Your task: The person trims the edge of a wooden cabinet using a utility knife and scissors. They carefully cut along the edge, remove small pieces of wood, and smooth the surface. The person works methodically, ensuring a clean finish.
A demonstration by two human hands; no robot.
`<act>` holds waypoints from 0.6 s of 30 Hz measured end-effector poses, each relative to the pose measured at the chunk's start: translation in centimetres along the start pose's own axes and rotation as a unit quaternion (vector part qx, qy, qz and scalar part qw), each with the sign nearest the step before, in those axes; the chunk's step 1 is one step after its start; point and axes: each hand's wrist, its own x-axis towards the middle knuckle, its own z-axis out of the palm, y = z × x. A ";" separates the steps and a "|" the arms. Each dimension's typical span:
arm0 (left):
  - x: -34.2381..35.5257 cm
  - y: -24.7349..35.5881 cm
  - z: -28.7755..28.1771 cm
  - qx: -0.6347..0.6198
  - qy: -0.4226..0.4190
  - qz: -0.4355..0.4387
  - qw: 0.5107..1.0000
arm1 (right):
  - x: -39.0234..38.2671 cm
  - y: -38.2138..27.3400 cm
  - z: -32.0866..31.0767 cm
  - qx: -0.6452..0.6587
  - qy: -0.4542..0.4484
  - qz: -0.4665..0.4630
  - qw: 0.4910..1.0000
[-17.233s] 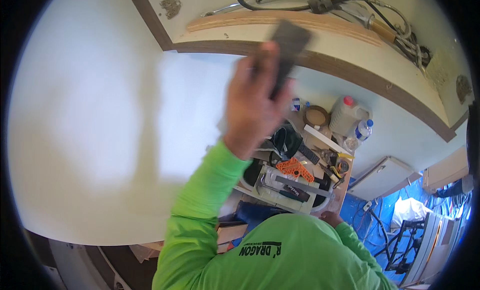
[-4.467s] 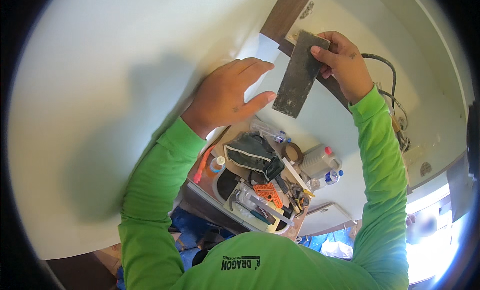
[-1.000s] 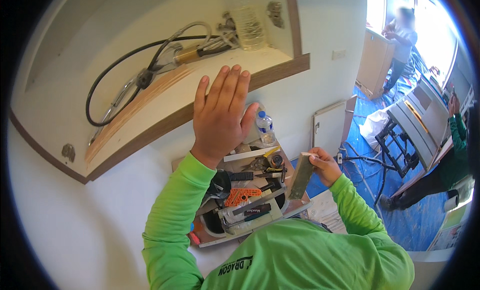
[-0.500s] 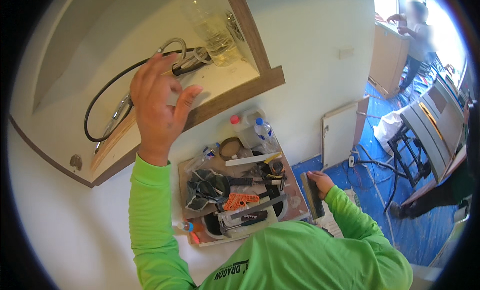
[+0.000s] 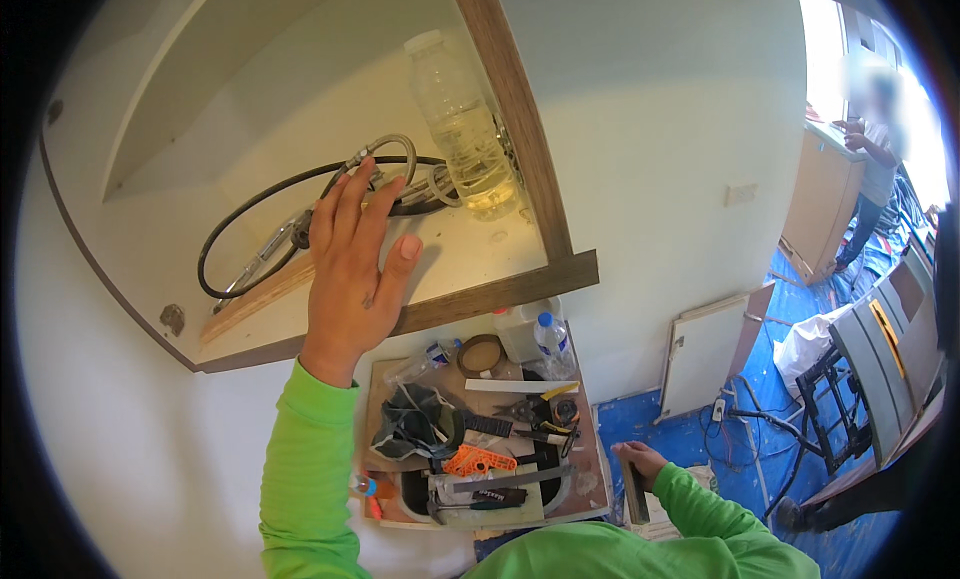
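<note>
My left hand [image 5: 355, 269] reaches into an open cabinet [image 5: 455, 264] with a brown edge. Its fingers are stretched and the thumb stands apart, with nothing held. The fingertips overlap a grey looped hose [image 5: 408, 151]; whether they touch it I cannot tell. Behind them a black hose [image 5: 203, 269] curves across the shelf beside a metal rod-like tool [image 5: 262, 254]. A clear bottle of yellowish liquid [image 5: 470, 144] leans at the right end. Low on the right, my right hand [image 5: 645, 461] is closed around a flat dark strip [image 5: 633, 494], its material unclear.
Below the cabinet, a work board [image 5: 592, 469] carries tools, an orange plastic piece [image 5: 478, 461], a tape roll [image 5: 481, 356] and bottles. A panel [image 5: 695, 359] leans against the wall. Blue sheeting [image 5: 625, 419] with cables covers the floor. Another person [image 5: 872, 169] stands far right.
My left hand's fingers have straightened from a loose curl, reaching further over the shelf. The view has shifted, showing more of the bottle. My right hand still grips the strip.
</note>
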 end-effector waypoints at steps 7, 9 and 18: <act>-0.2 -0.3 -0.3 -0.008 0.001 -0.008 1.000 | 1.1 -0.4 2.6 -0.040 -0.064 0.010 0.997; -0.4 -0.5 -0.2 -0.007 0.010 0.004 1.000 | 1.7 0.2 3.0 -0.017 -0.047 -0.022 0.999; 0.0 -2.0 2.1 0.004 0.028 0.027 0.999 | 4.2 2.3 3.2 -0.251 0.043 -0.255 0.933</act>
